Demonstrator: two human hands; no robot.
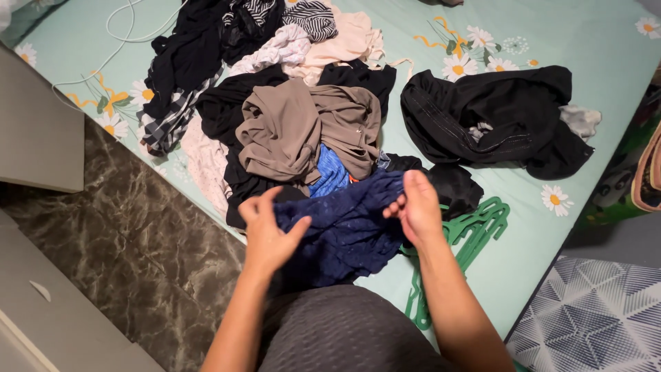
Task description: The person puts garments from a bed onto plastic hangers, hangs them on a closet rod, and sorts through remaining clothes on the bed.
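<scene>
- At the near edge of the bed [592, 48], a navy blue garment [344, 231] is hanging stretched between the person's two hands, its lower part drooping toward the person's lap.
- The left hand [267, 231] is pinching the garment's left upper edge: the thumb and forefinger are closing on the cloth while the other fingers are curling in behind it.
- The right hand [415, 207] is gripping the right upper edge, the thumb pointing up and the fingers [394, 210] folding loosely over the fabric, partly open.
- Both forearms are reaching up and forward from the bottom of the view, the wrists angling inward toward each other.
- Just beyond the hands, a heap of clothes is lying on the daisy-printed sheet, with a taupe garment [303, 131] on top and a bright blue piece [330, 172] peeking out beneath it.
- Toward the bed's right side, a black garment [496, 120] is lying apart from the heap.
- Under the right wrist, green plastic hangers [475, 231] are resting near the bed's near edge.
- At the far left corner, a white cable [124, 31] is trailing across the sheet.
</scene>
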